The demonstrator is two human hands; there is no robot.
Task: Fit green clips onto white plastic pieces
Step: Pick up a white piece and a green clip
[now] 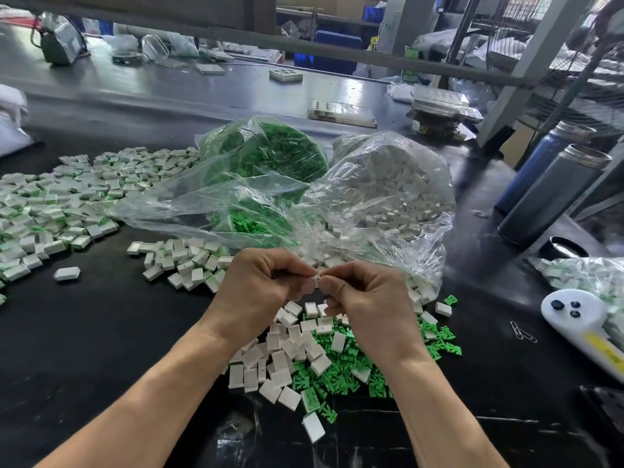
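White piece (316, 278) pinched between both hands above the loose pile — left hand (261, 285) and right hand (363, 295) both curl fingertips on it; clip on it too hidden to tell. Loose white pieces (287, 349) and green clips (341, 373) lie mixed on the black table (101, 332) right below. Bag of clips (266, 157) and bag of white pieces (388, 184) behind — finished pile (50, 204) far left.

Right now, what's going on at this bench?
A person is assembling small parts by hand. The left hand and right hand together pinch one small white piece between their fingertips, above a loose pile of white pieces and green clips. Behind sit a bag of green clips and a bag of white pieces. A large heap of fitted pieces lies to the left.
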